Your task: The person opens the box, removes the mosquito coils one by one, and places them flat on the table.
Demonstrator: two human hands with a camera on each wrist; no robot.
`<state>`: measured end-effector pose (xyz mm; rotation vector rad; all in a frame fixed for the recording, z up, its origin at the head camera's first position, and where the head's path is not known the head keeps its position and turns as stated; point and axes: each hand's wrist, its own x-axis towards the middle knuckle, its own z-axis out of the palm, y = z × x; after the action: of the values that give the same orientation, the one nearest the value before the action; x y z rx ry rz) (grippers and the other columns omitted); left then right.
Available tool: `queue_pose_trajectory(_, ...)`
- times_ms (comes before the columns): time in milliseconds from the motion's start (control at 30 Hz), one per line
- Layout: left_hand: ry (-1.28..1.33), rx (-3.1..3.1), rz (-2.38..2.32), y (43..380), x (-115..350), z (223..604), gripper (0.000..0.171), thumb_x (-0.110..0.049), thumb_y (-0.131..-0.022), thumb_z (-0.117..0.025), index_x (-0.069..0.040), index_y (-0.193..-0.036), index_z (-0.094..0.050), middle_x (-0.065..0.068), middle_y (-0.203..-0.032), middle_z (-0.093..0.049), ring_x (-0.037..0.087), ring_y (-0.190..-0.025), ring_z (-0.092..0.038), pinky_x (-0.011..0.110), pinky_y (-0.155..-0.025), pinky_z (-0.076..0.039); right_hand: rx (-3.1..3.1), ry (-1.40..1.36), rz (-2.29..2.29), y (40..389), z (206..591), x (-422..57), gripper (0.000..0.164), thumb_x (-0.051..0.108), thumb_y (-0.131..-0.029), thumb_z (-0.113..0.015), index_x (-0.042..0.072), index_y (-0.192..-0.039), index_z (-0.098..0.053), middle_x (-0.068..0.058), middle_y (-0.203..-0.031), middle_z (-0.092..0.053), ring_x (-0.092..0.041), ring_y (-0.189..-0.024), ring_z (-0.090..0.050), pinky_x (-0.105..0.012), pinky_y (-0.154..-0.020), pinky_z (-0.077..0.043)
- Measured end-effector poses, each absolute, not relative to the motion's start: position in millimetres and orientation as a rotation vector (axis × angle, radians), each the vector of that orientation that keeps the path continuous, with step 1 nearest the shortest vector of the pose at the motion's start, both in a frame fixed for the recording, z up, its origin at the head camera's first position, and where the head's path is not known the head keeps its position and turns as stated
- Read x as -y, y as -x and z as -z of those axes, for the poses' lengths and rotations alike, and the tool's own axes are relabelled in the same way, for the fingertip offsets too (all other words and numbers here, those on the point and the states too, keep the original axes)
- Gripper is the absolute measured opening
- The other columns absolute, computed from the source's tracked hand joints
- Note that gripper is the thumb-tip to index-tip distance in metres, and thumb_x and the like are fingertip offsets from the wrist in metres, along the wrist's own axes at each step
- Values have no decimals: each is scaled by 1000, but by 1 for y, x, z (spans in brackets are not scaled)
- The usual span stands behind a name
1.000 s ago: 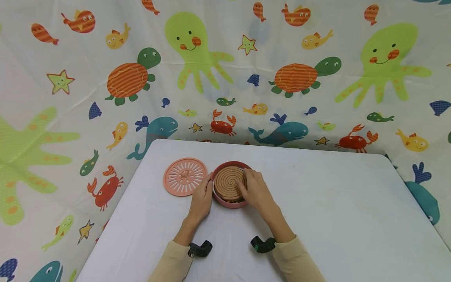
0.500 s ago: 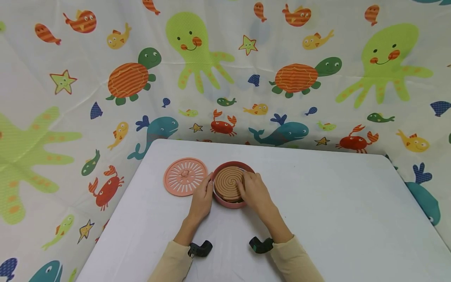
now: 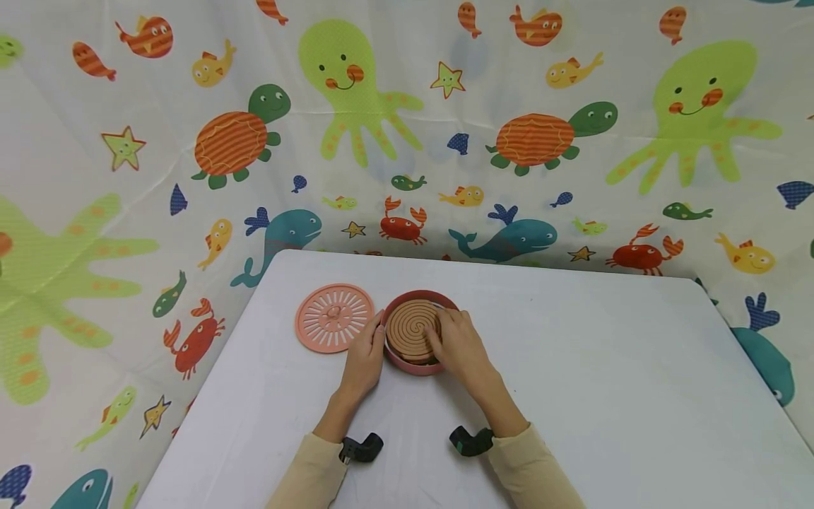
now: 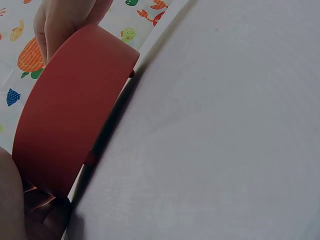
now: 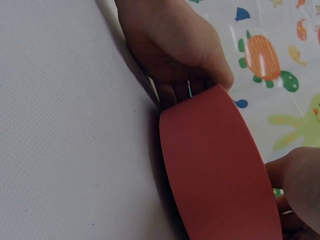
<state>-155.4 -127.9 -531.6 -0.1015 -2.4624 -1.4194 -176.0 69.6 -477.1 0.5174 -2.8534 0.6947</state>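
Observation:
A stack of brown mosquito coils (image 3: 412, 329) lies inside a round red container (image 3: 415, 369) on the white table. My left hand (image 3: 364, 357) grips the container's left side, thumb near the rim and fingers curled along the outer wall. On the right, my right hand (image 3: 466, 348) reaches over the rim and pinches the coils' edge, thumb on top. Its other fingertips are hidden. In the left wrist view, the container's wall (image 4: 75, 105) stands between both hands. Left of the container lies a pink slotted lid (image 3: 316, 322), close to my left fingers.
The white table (image 3: 604, 375) extends widely to the right of the container. Behind it hangs a curtain (image 3: 420, 56) printed with sea animals. Black wrist cameras (image 3: 361, 448) sit on both forearms.
My right hand has shifted slightly at the container's right edge, and more of the upper right rim shows. The left hand, container and lid stay in place.

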Motion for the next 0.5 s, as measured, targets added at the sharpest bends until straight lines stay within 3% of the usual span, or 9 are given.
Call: queue_pose_trajectory(500,90,2477,1431,156,128,533,46,-25,-109,-39,-2,-147,-49,16,-148,-54,27,-142,-47,48,-118,-38,2808,-564,-602,175,480,-68,49,30,-97,-66,-7,-129,-61,-22,-128,-65,-33,-113,-57,-44,-100,-53)
